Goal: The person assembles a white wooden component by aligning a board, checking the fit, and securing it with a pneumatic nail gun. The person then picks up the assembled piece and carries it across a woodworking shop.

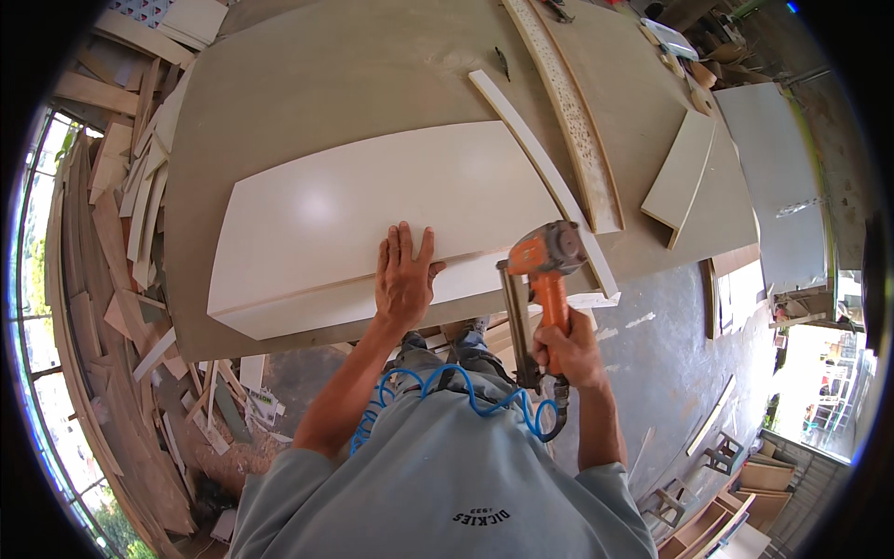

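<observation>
A long white box-like panel piece lies on the workbench in front of me, its front edge showing a bare wood seam. My left hand rests flat on its near edge, fingers stretched out and pointing away from me. An orange pneumatic nail gun is in my right hand, fingers wrapped round its grip. Its head is by the right end of the white piece, though whether it touches cannot be made out. From the grip a coiled blue air hose runs across my front.
The brown workbench carries a narrow white strip, a long wooden channel and an angled board. Stacked wood offcuts crowd the left side. Small stools stand on the floor at lower right.
</observation>
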### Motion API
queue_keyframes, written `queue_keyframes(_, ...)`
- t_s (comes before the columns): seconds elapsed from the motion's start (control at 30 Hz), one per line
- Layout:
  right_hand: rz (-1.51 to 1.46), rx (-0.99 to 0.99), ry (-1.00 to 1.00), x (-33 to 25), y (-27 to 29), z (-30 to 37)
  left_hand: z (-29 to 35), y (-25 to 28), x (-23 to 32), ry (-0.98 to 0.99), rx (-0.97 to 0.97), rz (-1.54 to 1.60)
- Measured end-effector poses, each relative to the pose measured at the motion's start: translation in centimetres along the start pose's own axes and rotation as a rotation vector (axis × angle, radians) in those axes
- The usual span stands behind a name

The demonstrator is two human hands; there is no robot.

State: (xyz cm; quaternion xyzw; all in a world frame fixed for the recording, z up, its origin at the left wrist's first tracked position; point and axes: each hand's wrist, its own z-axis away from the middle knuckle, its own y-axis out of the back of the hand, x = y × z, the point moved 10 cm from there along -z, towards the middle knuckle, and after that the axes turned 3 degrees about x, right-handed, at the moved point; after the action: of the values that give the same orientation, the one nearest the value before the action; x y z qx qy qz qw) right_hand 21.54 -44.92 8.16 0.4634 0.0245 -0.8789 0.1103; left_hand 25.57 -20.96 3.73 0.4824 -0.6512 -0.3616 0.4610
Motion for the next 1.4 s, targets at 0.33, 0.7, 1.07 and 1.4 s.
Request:
queue_keyframes(0.33, -0.120, 0.215, 0.101, -2.8, 6.9, -1.1, 0.1, 0.1, 0.2, 0.021, 0.012, 0.008)
queue_keyframes(0.7, -0.084, 0.067, 0.116, -2.7, 3.6, -1.1, 0.3, -0.1, -0.1, 0.020, 0.022, 0.012)
queue_keyframes(1.07, -0.080, 0.081, 0.131, -2.5, 3.8, -1.3, 0.3, -0.1, 0.0, 0.009, 0.033, 0.021)
queue_keyframes(1.4, -0.092, 0.072, 0.124, -2.2, 3.7, -1.6, 0.3, 0.0, 0.0, 0.007, 0.042, 0.034)
